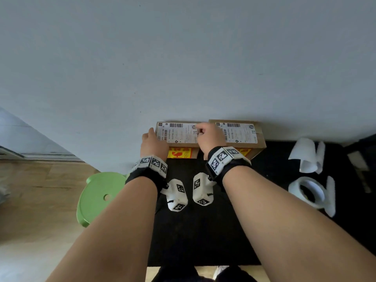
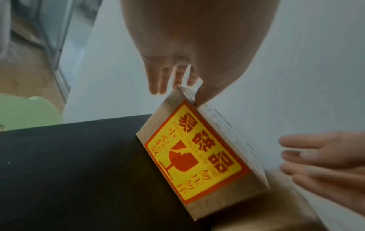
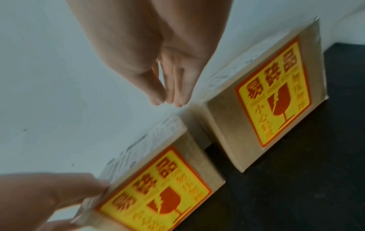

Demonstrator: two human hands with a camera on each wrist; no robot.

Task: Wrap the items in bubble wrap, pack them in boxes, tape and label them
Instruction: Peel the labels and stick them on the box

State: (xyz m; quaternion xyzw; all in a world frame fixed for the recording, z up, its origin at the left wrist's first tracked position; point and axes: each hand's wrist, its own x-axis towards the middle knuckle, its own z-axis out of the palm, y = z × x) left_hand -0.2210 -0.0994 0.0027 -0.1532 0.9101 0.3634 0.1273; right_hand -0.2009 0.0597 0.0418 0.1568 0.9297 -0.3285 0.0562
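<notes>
Boxes: left box (image 1: pixel 179 137), centre frame, touched by straight-fingered left hand (image 1: pixel 151 142); right hand (image 1: pixel 209 136) hovers above, fingers relaxed, empty.

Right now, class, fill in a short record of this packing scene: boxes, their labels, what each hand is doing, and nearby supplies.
boxes: left box and right box, side by side at the wall
labels: white shipping label on top, yellow fragile sticker on the front of each
left hand: fingers straight on the left box's left end
right hand: above the gap between boxes, fingers straight
supplies: tape roll, curled backing paper
</notes>
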